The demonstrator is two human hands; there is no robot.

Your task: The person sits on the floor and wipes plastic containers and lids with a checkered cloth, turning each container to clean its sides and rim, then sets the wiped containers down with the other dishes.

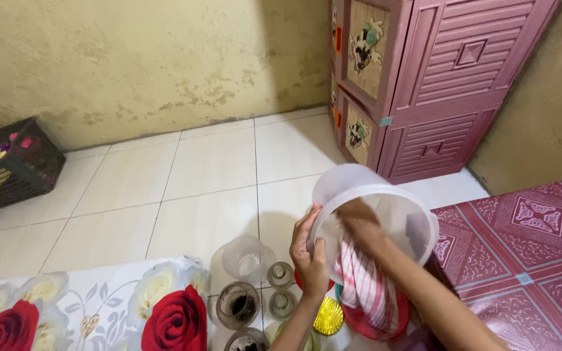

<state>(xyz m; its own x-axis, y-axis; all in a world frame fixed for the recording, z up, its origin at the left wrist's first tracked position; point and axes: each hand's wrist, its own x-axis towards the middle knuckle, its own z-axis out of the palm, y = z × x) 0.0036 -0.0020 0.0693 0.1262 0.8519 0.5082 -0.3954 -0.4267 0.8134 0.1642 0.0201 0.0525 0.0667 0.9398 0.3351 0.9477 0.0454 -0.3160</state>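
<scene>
Both hands work: left hand [308, 250] grips plastic container [395, 205], right hand [359, 224] inside.

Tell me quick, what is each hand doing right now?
Left hand: closed on the rim of the clear plastic container.
Right hand: inside the container, pressing a striped cloth; its grip cannot be told.

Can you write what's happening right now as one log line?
left hand: holds tub rim | right hand: inside tub with striped cloth | jars: on floor
</scene>
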